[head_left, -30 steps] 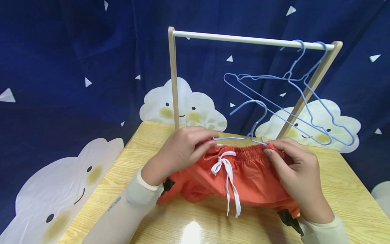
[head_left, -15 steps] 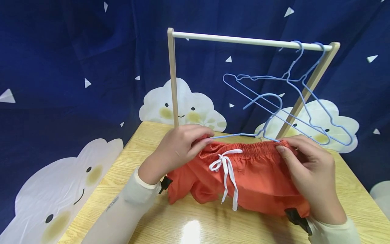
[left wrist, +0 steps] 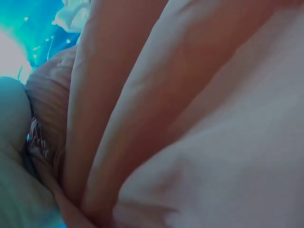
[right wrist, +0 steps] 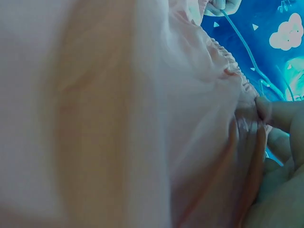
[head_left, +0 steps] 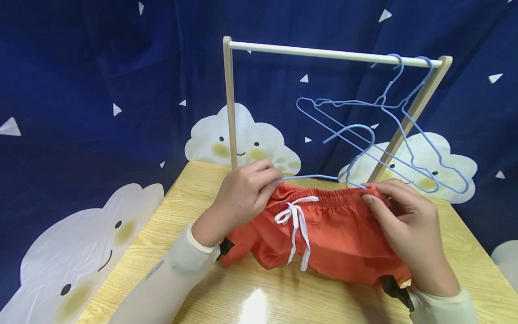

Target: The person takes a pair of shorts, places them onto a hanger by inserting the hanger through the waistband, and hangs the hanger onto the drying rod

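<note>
A pair of orange shorts (head_left: 332,234) lies on the wooden table (head_left: 457,252), its elastic waistband raised towards a small clothes rack (head_left: 332,53). The left hand (head_left: 243,198) pinches the waistband's left end between thumb and curled fingers, together with the end of a blue wire hanger (head_left: 348,153) whose lower bar disappears inside the waistband. The right hand (head_left: 404,225) pinches the waistband's right end, thumb on the front; its fingers are hidden behind the fabric. A white drawstring bow (head_left: 295,220) hangs down the front. The shorts' lower edge is partly covered by both wrists, and black straps peek out beneath the cream sleeves. Two more blue hangers (head_left: 408,117) hang from the rack's rail at its right end. Both wrist views are filled with blurred, washed-out cloth, so little can be made out; the right wrist view shows a fingertip (right wrist: 266,109) at the gathered band.
</note>
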Motion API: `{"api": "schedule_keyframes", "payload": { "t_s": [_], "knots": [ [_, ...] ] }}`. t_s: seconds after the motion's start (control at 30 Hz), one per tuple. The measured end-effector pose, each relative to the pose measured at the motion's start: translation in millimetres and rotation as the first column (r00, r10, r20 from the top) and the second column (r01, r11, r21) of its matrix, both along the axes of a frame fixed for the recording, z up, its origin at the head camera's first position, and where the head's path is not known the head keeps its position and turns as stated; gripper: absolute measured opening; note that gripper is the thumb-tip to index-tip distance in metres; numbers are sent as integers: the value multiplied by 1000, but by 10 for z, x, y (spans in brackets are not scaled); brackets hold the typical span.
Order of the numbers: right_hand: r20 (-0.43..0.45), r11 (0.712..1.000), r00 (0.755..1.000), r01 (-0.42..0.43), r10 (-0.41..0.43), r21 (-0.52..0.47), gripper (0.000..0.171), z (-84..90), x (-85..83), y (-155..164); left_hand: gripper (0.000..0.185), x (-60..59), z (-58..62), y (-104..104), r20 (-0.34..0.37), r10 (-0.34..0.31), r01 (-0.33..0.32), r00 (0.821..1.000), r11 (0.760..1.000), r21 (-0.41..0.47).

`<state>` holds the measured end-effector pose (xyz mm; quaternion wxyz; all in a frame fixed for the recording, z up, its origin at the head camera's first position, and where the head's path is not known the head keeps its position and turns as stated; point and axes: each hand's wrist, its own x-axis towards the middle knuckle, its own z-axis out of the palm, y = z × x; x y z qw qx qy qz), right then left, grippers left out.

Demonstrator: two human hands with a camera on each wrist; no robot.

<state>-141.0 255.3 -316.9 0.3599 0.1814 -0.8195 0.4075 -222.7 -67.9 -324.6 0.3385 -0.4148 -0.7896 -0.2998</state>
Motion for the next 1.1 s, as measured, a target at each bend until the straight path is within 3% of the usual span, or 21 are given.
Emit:
{"api": "schedule_keyframes", "payload": {
  "t_s": [0.2, 0.6, 0.83, 1.1],
  "knots": [
    [-19, 999, 1000, -3, 4, 47, 35, 2, -31, 62, 11, 14, 6, -20, 56, 50, -55, 997, 994, 91],
    [16, 997, 1000, 3, -4, 81, 33, -27, -68, 149, 11, 14, 27, -63, 135, 118, -140, 984, 975, 171],
    [4, 994, 999, 42, -43, 105, 30, -34, -67, 183, 11, 16, 50, -90, 181, 125, -155, 976, 973, 168],
    [35, 995, 997, 66, -69, 80, 24, -16, -34, 172, 11, -2, 21, -67, 140, 97, -110, 985, 990, 92]
  ]
}}
